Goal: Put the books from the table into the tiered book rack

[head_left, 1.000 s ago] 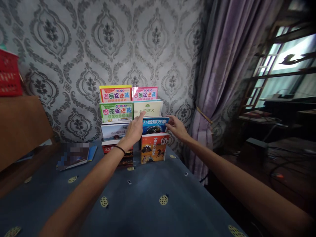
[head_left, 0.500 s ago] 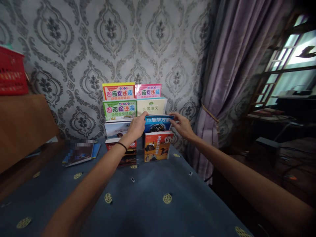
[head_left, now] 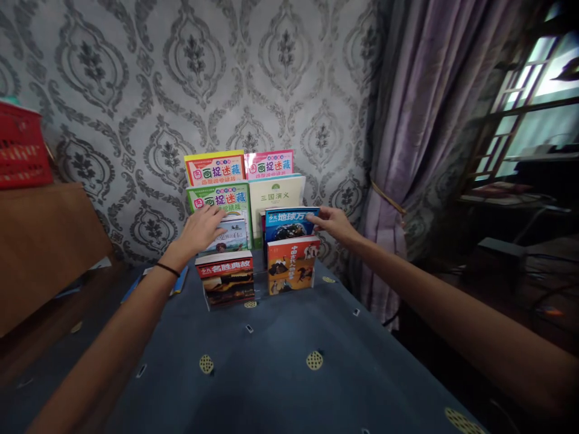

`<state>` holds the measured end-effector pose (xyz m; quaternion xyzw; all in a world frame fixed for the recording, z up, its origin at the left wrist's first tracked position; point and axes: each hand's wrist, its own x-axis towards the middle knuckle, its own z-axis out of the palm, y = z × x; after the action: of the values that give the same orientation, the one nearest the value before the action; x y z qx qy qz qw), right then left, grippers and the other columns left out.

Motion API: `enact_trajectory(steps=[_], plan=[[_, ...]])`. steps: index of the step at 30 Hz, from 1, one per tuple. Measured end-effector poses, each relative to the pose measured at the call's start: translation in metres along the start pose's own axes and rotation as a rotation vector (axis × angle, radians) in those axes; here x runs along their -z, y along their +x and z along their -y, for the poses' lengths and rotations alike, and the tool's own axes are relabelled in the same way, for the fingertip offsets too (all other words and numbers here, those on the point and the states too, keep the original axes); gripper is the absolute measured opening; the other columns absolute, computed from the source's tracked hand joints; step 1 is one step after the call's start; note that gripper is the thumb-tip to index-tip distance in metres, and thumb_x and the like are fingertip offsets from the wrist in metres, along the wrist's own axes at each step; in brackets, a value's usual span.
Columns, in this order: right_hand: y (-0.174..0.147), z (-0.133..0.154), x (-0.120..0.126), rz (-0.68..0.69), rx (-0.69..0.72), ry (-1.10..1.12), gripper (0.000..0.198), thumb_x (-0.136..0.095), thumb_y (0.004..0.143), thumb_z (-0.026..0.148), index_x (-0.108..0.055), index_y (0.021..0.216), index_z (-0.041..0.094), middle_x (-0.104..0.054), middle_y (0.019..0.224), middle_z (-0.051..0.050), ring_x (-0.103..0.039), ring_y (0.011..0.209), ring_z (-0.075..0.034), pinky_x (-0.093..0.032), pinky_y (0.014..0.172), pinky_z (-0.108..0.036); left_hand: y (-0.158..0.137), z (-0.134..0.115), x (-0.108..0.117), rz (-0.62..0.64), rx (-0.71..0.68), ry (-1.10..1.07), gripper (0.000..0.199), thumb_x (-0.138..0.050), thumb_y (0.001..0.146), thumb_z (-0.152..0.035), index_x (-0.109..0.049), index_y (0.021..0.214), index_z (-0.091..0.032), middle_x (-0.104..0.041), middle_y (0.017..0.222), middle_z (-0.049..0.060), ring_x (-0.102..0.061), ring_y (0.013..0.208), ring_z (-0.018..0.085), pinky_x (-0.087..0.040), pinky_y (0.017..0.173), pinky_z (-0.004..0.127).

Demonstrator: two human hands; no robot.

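Observation:
My left hand (head_left: 202,230) is at the upper left of a white-and-blue book (head_left: 230,235), thumb and fingers apart; whether it touches the cover is unclear. My right hand (head_left: 333,223) pinches the upper right edge of a blue book with a globe picture (head_left: 287,223), thumb on its front. That book stands upright behind an orange book (head_left: 293,265). A red and dark book (head_left: 227,278) stands in front of the white-and-blue one. Behind them rise a green book (head_left: 219,196), a cream book (head_left: 277,191), an orange-red book (head_left: 215,169) and a pink book (head_left: 269,164).
Dark blue patterned cloth (head_left: 271,367) covers the table. More books (head_left: 180,282) lie flat at the left, partly behind my left arm. A red basket (head_left: 22,147) sits on a brown box (head_left: 49,241). A purple curtain (head_left: 407,150) hangs at the right by the patterned wall (head_left: 136,90).
My left hand has left the blue globe book and moved left to the white-and-blue book. My right hand stays at the globe book's right edge.

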<state>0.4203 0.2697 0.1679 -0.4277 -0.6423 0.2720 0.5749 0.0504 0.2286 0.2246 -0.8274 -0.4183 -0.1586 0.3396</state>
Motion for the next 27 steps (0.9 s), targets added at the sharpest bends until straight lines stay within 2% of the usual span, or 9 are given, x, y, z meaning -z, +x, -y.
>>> enact_trajectory(steps=[3, 6, 15, 21, 27], plan=[[-0.001, -0.001, -0.002, 0.052, -0.063, 0.085, 0.049, -0.087, 0.052, 0.051, -0.069, 0.083, 0.018, -0.073, 0.081, -0.004, -0.063, 0.067, -0.015, -0.054, 0.055, -0.024, 0.000, 0.002, -0.008, 0.013, 0.008, 0.033, 0.025, -0.059, 0.093, -0.029, -0.056, 0.115, -0.017, -0.060, 0.111, 0.010, -0.053, 0.105, 0.027, -0.044, 0.089, 0.037], [-0.002, -0.002, -0.003, 0.079, -0.054, 0.157, 0.049, -0.088, 0.053, 0.050, -0.071, 0.084, 0.017, -0.075, 0.085, -0.006, -0.066, 0.069, -0.016, -0.058, 0.059, -0.027, 0.001, 0.002, -0.012, -0.006, 0.007, 0.036, 0.024, -0.059, 0.092, -0.027, -0.055, 0.115, -0.018, -0.060, 0.109, 0.009, -0.053, 0.104, 0.026, -0.044, 0.088, 0.037], [0.002, 0.016, -0.014, 0.120, 0.117, 0.137, 0.046, -0.085, 0.058, 0.057, -0.075, 0.079, 0.017, -0.072, 0.072, -0.002, -0.062, 0.061, -0.013, -0.058, 0.052, -0.025, 0.003, 0.004, -0.016, -0.011, -0.010, 0.039, 0.029, -0.060, 0.091, -0.028, -0.056, 0.117, -0.017, -0.060, 0.110, 0.011, -0.053, 0.105, 0.029, -0.044, 0.091, 0.041], [0.006, 0.022, -0.022, 0.135, 0.187, 0.093, 0.043, -0.083, 0.063, 0.057, -0.077, 0.083, 0.019, -0.072, 0.074, -0.001, -0.061, 0.062, -0.013, -0.056, 0.049, -0.023, 0.004, 0.006, -0.015, 0.009, -0.018, 0.027, 0.029, -0.061, 0.091, -0.029, -0.057, 0.118, -0.018, -0.061, 0.111, 0.011, -0.053, 0.105, 0.029, -0.044, 0.092, 0.042], [0.020, 0.029, -0.016, 0.037, 0.307, 0.083, 0.039, -0.080, 0.070, 0.055, -0.075, 0.082, 0.018, -0.067, 0.069, 0.000, -0.055, 0.056, -0.010, -0.051, 0.044, -0.020, 0.005, 0.011, -0.016, 0.011, -0.027, -0.045, 0.028, -0.059, 0.090, -0.027, -0.057, 0.117, -0.019, -0.060, 0.111, 0.011, -0.054, 0.105, 0.030, -0.045, 0.093, 0.043]])
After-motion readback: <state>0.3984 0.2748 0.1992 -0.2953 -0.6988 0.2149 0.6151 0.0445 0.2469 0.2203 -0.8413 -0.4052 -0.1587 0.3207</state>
